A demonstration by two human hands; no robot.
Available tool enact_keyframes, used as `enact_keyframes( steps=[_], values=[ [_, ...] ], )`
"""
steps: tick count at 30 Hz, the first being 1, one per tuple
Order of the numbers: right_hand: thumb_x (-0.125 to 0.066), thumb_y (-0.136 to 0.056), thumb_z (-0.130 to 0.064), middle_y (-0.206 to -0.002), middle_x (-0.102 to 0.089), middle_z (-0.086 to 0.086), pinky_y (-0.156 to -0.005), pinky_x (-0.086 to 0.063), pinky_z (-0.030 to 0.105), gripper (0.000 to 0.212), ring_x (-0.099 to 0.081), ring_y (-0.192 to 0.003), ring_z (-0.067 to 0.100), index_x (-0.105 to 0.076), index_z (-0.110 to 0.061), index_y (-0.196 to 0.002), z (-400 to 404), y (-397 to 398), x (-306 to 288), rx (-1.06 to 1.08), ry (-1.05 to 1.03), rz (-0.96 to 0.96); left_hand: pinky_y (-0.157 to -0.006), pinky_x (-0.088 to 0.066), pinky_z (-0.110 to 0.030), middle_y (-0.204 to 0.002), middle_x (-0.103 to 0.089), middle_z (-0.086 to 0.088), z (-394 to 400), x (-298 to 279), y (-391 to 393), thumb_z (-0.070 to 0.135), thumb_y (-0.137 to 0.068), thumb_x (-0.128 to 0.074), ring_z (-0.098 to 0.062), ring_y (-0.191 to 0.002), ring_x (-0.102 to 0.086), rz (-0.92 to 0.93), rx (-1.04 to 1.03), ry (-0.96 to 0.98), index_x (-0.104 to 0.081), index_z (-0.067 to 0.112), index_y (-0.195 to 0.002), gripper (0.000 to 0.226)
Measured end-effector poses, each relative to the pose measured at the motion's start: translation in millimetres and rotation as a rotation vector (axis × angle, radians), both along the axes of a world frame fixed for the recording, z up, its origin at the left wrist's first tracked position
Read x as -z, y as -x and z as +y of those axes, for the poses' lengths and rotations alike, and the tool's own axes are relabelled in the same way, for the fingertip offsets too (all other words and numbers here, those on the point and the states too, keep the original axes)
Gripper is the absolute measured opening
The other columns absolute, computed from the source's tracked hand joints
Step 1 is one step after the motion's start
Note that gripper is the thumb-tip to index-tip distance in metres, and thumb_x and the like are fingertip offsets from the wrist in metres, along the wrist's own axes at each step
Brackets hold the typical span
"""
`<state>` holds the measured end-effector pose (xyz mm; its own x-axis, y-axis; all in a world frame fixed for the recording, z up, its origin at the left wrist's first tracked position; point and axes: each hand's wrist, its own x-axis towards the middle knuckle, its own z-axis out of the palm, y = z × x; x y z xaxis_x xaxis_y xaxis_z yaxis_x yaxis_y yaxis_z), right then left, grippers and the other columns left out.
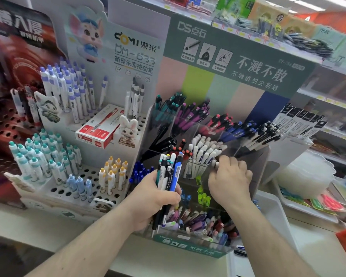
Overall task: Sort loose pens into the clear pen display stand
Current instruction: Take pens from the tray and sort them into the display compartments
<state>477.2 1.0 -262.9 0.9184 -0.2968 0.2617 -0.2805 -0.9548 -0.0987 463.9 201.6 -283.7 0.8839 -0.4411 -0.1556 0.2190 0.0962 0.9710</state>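
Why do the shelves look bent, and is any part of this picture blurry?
Head view: the wide lens bows the shelf edge; the red display at far left is smeared, while the left hand, its bundle of pens and the right hand stay fairly sharp.

I see the clear pen stand (254, 156) in the middle. A pegboard pen rack (72, 188) sits left of it. A tray (276, 208) sits right of it.
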Motion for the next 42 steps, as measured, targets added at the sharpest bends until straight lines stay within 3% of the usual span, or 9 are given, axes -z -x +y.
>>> enact_keyframes(
  steps=[7,10,14,16,20,29,33,37,42],
  values=[
    [-0.053,-0.089,-0.035,-0.129,-0.048,0.010,-0.098,-0.031,0.043,0.038,-0.038,-0.119,0.032,-0.048,-0.015,-0.120,0,4,-17,0.069,-0.032,0.214,-0.058,-0.050,-0.024,-0.062,-0.059,0.005,5,-2,1,-0.013,-0.077,-0.065,-0.015,-0.060,-0.055,-0.032,0.038,0.039,-0.057,0.002,-0.088,0.020],
    [-0.061,-0.084,-0.026,-0.135,-0.048,0.009,-0.101,-0.031,0.041,0.054,-0.037,-0.123,0.032,-0.047,-0.017,-0.135,1,12,-28,0.089,-0.090,0.088,-0.057,-0.051,-0.028,-0.065,-0.059,0.003,10,-3,1,-0.005,-0.072,-0.067,-0.018,-0.061,-0.054,-0.045,0.072,0.075,-0.057,0.005,-0.085,0.019],
    [-0.063,-0.083,0.000,-0.096,-0.063,0.000,-0.076,-0.045,0.022,0.041,-0.053,-0.082,0.010,-0.064,-0.023,-0.117,22,38,-42,-0.161,-0.513,-0.308,-0.061,-0.050,-0.031,-0.068,-0.059,0.003,16,-1,0,0.002,-0.067,-0.070,-0.018,-0.063,-0.057,-0.070,0.095,0.046,-0.060,0.013,-0.080,0.020],
    [-0.062,-0.086,0.004,-0.072,-0.059,-0.004,-0.057,-0.043,0.015,0.039,-0.048,-0.058,0.005,-0.065,-0.030,-0.106,40,49,-49,-0.349,-0.750,-0.248,-0.071,-0.054,-0.038,-0.074,-0.062,-0.001,16,0,0,0.003,-0.066,-0.072,-0.022,-0.072,-0.062,-0.078,0.090,0.038,-0.061,0.015,-0.081,0.022],
    [-0.067,-0.092,-0.017,-0.072,-0.056,0.002,-0.060,-0.048,0.027,0.031,-0.052,-0.063,0.017,-0.064,-0.040,-0.112,64,45,-43,-0.498,-0.851,-0.145,-0.069,-0.053,-0.028,-0.071,-0.065,0.003,15,-3,1,-0.007,-0.071,-0.071,-0.015,-0.071,-0.065,-0.073,0.095,0.060,-0.057,0.012,-0.093,0.032],
    [-0.076,-0.086,-0.014,-0.076,-0.062,-0.012,-0.067,-0.053,0.029,0.020,-0.057,-0.068,0.007,-0.060,-0.026,-0.089,65,35,-35,-0.448,-0.885,-0.277,-0.078,-0.056,-0.028,-0.093,-0.075,-0.003,21,-5,-1,0.014,-0.072,-0.085,-0.017,-0.090,-0.072,-0.048,0.062,0.108,-0.060,0.014,-0.112,0.047],
    [-0.074,-0.087,-0.006,-0.082,-0.065,0.009,-0.069,-0.059,0.045,0.019,-0.065,-0.077,0.033,-0.063,-0.021,-0.092,58,35,-37,-0.353,-1.066,-0.469,-0.074,-0.055,-0.037,-0.079,-0.070,-0.004,24,-4,-6,0.022,-0.074,-0.083,-0.022,-0.078,-0.067,0.005,-0.015,0.096,-0.060,0.009,-0.100,0.036],
    [-0.069,-0.089,-0.005,-0.080,-0.066,0.012,-0.055,-0.054,0.022,0.012,-0.063,-0.066,0.024,-0.062,-0.014,-0.094,49,34,-44,-0.168,-1.310,-0.600,-0.057,-0.049,-0.028,-0.064,-0.057,-0.007,22,-9,-11,0.017,-0.074,-0.075,-0.019,-0.061,-0.056,0.019,0.007,0.241,-0.061,0.005,-0.085,0.021],
    [-0.066,-0.093,-0.009,-0.073,-0.064,0.005,-0.055,-0.053,0.026,0.009,-0.057,-0.054,0.014,-0.060,-0.009,-0.100,30,33,-35,0.052,-1.500,-0.594,-0.063,-0.051,-0.030,-0.066,-0.058,-0.006,11,-16,-15,0.016,-0.071,-0.075,-0.017,-0.060,-0.058,0.050,-0.046,0.377,-0.068,0.010,-0.077,0.011]
  ],
)
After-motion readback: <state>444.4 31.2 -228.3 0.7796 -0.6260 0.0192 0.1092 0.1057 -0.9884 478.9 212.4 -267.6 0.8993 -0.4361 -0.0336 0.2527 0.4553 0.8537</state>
